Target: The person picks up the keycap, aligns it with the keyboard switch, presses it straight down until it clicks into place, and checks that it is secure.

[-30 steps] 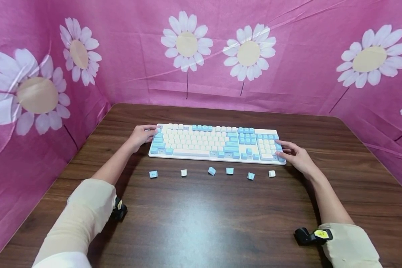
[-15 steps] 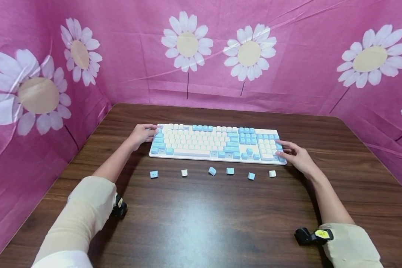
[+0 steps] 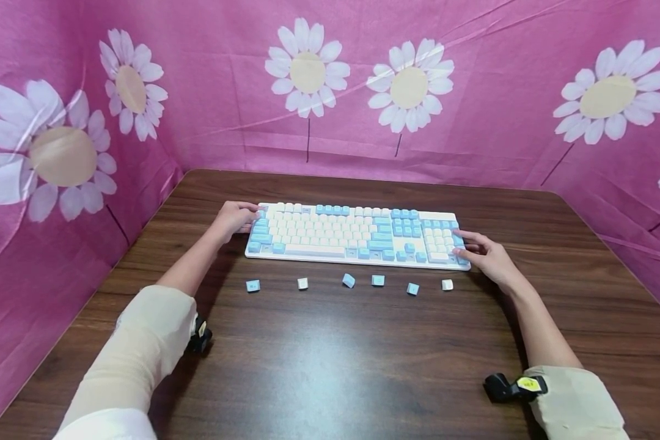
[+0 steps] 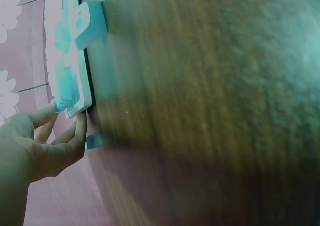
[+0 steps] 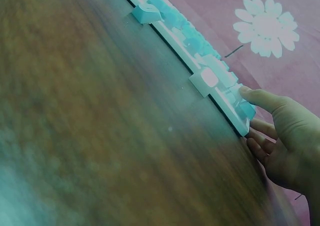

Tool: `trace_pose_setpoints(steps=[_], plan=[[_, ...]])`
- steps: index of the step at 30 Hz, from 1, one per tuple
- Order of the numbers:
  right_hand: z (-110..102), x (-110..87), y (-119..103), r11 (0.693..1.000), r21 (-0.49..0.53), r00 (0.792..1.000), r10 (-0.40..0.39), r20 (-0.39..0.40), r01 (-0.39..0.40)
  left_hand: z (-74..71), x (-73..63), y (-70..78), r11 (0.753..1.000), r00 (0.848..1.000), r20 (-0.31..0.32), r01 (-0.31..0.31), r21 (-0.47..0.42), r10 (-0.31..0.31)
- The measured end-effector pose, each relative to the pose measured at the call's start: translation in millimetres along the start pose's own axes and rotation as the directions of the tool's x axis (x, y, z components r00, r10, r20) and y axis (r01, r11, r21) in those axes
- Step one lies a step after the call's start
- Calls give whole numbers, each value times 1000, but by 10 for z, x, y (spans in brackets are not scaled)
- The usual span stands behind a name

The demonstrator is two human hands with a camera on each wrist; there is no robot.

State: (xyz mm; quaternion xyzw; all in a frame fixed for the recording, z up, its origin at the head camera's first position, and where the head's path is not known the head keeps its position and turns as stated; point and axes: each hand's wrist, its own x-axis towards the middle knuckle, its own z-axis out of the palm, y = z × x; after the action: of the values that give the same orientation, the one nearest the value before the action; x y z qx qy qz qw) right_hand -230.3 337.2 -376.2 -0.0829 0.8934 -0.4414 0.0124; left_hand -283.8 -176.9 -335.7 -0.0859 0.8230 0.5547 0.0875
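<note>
A white keyboard with white and blue keycaps lies on the table, and each hand holds one end. The left hand grips the left end; in the left wrist view its thumb is over the top and the other fingers are at the side edge. At the right end, the right hand has its thumb on the number-pad keys and its fingers along the side. Several key positions show bare sockets, one at the top left corner. Loose keycaps, such as a blue one and a white one, lie in a row in front.
Dark wood-grain tabletop extends in front of the keycap row. A pink cloth with large white daisies hangs behind and beside the table. Black wrist cameras sit at both sleeves.
The left forearm and sleeve have shifted slightly up and to the right, the left hand staying at the keyboard's end. Keyboard, loose keycaps and right hand show no clear movement.
</note>
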Motion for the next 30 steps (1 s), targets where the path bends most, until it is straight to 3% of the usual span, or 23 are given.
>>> trace_pose_setpoints(steps=[9,30], plan=[[-1,13,-2,1000,6,1000,13,-7,-13,69,20,-66,1000,996,-90,-12,24,14],[5,4,19,1000,17,1000,11,-13,-11,38,17,-96,1000,1000,-28,-8,-9,8]])
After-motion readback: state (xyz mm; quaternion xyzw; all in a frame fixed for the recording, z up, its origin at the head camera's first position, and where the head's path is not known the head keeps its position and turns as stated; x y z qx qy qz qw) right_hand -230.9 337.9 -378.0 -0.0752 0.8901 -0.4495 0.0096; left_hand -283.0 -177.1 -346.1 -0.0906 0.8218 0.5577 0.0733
